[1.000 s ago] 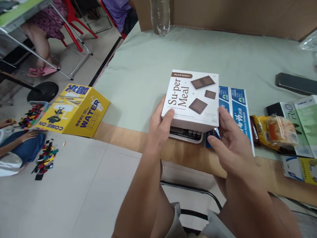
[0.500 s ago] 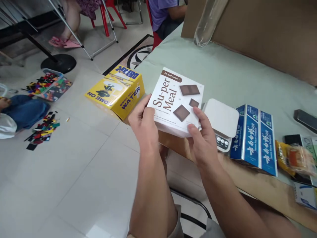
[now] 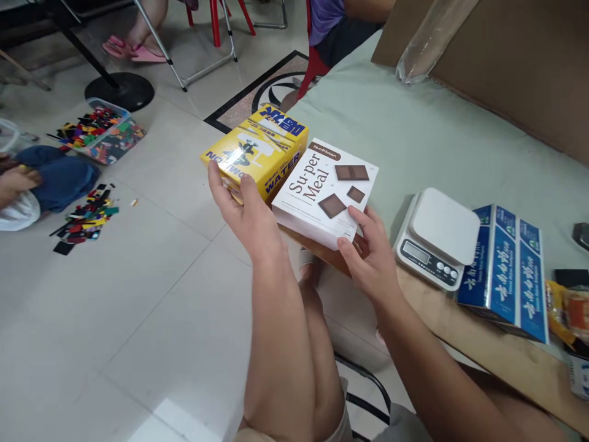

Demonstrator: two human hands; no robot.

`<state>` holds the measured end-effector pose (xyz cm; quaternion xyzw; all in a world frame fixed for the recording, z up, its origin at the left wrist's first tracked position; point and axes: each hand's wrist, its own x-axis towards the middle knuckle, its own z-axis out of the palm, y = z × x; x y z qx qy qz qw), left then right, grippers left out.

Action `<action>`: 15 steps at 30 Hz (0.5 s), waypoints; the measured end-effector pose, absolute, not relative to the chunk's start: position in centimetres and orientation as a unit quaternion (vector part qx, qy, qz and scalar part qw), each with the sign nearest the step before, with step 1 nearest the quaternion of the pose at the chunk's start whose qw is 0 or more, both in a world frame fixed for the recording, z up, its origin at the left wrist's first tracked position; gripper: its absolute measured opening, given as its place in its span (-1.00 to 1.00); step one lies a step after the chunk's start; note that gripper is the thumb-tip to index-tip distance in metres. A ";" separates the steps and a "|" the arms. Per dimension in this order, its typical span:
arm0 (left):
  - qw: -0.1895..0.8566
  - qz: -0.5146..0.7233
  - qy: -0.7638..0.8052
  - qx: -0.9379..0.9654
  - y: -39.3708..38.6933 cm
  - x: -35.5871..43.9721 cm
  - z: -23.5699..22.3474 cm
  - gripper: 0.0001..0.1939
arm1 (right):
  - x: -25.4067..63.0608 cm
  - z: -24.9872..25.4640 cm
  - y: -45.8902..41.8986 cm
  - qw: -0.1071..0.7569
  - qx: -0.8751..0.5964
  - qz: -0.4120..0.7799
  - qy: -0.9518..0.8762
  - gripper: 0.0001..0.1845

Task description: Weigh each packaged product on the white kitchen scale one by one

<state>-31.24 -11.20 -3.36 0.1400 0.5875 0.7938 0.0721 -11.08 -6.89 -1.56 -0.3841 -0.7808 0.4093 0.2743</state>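
Note:
My right hand [image 3: 370, 261] grips the near corner of a white "Su-per Meal" box [image 3: 322, 190], which lies flat at the table's front edge. Right beside it on the left sits a yellow "WATER" box [image 3: 262, 147], touching the white box. My left hand [image 3: 243, 215] is wrapped against the yellow box's near face, thumb up on its left corner. A white kitchen scale [image 3: 437, 236] stands to the right of the white box with nothing on its platform.
Blue toothpaste boxes [image 3: 506, 270] and a snack packet [image 3: 568, 310] lie right of the scale on the green cloth [image 3: 414, 135]. A clear bottle [image 3: 427, 43] leans on a cardboard wall [image 3: 529, 61]. A tub of coloured pieces [image 3: 103, 129] and other people occupy the floor on the left.
The white box came off the scale and moved left to the table edge beside the yellow box. My left hand let go of it and went to the yellow box.

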 end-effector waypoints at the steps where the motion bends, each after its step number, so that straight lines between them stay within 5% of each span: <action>1: 0.055 0.805 0.574 0.143 -11.1 -31.3 -3.7 -0.34 | -11.1 -1.8 -6.9 0.274 -0.374 0.410 -0.785 -0.39; 15: 0.007 0.820 0.558 0.130 -10.9 -30.8 -1.7 -0.39 | -10.7 -1.2 -7.8 0.269 -0.313 0.415 -0.811 -0.24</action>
